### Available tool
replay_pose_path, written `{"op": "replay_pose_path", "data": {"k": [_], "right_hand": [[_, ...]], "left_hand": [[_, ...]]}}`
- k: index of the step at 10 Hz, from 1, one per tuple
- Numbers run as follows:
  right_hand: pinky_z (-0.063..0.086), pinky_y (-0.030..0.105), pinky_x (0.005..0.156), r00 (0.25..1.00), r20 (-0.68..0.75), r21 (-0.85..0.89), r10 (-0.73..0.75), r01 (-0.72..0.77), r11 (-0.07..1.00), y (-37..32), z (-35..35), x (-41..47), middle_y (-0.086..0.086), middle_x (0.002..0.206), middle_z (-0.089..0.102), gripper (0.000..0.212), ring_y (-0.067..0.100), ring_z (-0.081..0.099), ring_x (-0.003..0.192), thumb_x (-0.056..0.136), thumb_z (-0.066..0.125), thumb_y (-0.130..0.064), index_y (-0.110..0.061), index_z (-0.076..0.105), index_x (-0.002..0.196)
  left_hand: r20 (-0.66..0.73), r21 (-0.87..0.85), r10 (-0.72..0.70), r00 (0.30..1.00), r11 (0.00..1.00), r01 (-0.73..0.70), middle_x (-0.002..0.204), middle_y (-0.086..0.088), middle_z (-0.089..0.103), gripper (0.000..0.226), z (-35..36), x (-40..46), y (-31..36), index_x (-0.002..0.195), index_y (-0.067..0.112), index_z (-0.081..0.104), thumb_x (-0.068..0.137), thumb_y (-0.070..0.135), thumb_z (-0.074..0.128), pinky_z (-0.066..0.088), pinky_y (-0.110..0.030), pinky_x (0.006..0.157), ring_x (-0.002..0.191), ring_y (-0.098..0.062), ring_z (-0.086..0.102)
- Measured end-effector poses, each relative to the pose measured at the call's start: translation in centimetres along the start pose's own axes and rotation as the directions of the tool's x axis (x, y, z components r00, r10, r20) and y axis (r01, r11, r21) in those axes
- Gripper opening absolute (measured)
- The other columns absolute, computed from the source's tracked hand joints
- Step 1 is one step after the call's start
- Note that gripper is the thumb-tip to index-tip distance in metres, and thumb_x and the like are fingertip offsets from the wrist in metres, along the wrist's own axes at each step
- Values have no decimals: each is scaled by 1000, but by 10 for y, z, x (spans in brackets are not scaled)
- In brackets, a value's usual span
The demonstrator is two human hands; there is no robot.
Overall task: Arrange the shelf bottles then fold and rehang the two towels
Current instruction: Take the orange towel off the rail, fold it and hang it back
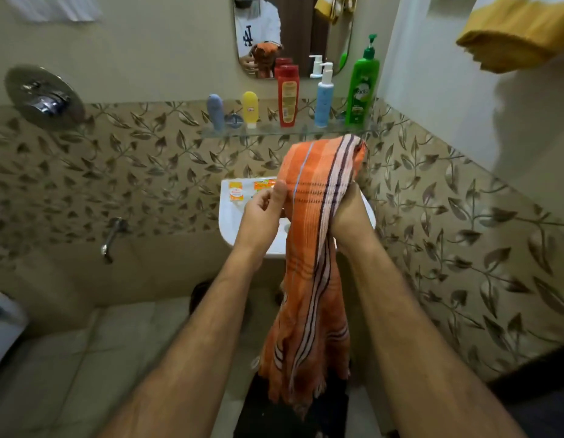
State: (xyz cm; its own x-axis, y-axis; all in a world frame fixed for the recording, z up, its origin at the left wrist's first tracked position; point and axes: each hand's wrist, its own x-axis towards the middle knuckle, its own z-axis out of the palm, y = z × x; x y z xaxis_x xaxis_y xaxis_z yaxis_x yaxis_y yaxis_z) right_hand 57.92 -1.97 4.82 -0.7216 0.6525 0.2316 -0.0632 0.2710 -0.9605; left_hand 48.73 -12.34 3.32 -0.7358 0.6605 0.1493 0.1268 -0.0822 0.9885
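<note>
An orange striped towel (pixel 312 279) hangs bunched in front of me over the sink. My left hand (pixel 265 210) pinches its left edge near the top. My right hand (pixel 348 213) grips the towel's right side, fingers hidden in the cloth. Above them a glass shelf (pixel 268 131) carries a row of bottles: a blue-grey tube (pixel 215 111), a yellow tube (pixel 250 109), a red bottle (pixel 287 96), a light blue pump bottle (pixel 324 99) and a green pump bottle (pixel 362 86). A yellow towel (pixel 511 39) hangs folded at the upper right.
A white sink (pixel 230 216) with small soap packets (pixel 238 191) sits under my hands. A mirror (pixel 293 26) is above the shelf. A shower mixer (pixel 43 96) and a tap (pixel 111 235) are on the left wall. A white cloth (pixel 53 7) hangs top left.
</note>
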Motion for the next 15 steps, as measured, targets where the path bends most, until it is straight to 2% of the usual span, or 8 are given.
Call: {"op": "replay_pose_path", "data": {"k": [2,3,5,7,10,11,13,15], "right_hand": [[53,37,90,992,125,-295,33,5,956,40,-5,0,19,113,69,25,29,65,105,94,57,0,3,64,118],[54,31,71,986,163,-249,-33,73,966,50,-14,4,2,86,75,23,9,67,79,84,60,3,-14,75,88],[57,30,69,976,209,213,63,-108,971,57,-39,34,-7,90,73,41,11,70,87,90,54,-57,-21,65,106],[59,35,72,990,103,163,-93,76,984,60,-42,65,-5,81,71,5,14,68,81,91,69,-22,-26,72,90],[60,44,55,1000,31,142,4,-9,990,52,-20,89,8,70,71,24,19,69,62,96,63,-23,-9,75,81],[59,49,63,998,-70,100,-4,11,995,47,-8,101,4,63,69,23,21,65,61,88,72,-26,-19,74,66],[54,36,65,998,-65,118,-19,26,993,25,15,119,8,62,64,22,17,62,61,80,79,-10,2,63,69],[41,27,54,997,52,-277,-49,62,959,30,4,120,-10,53,51,22,8,46,50,81,75,-8,-24,62,73]], "left_hand": [[-61,-128,-82,995,989,73,83,3,72,24,3,15,-12,104,7,65,97,28,60,54,-21,65,76,-7,69],[-112,-235,-101,989,969,73,84,2,74,11,20,26,-21,101,13,66,100,12,55,57,-23,67,79,-11,70],[-160,-360,-185,970,925,117,95,-8,75,21,53,45,-32,116,13,66,101,24,55,59,-37,72,86,-22,73],[-202,-399,-205,958,910,110,105,-14,74,23,62,63,-42,115,11,67,102,20,50,58,-41,86,99,-29,71],[-524,62,6,852,998,31,97,1,68,10,40,81,-58,99,21,65,91,27,68,55,-31,83,95,-11,65],[-451,119,182,874,982,-144,82,8,63,13,33,86,-48,88,27,60,87,27,73,48,-18,69,74,2,58],[-62,-10,76,995,997,-77,80,-1,72,6,14,102,-52,85,19,71,90,18,68,57,-40,75,79,-18,68],[-208,-196,-3,978,980,-39,71,9,68,24,-9,116,-52,85,25,66,97,7,56,52,-22,63,68,-7,64]]}}
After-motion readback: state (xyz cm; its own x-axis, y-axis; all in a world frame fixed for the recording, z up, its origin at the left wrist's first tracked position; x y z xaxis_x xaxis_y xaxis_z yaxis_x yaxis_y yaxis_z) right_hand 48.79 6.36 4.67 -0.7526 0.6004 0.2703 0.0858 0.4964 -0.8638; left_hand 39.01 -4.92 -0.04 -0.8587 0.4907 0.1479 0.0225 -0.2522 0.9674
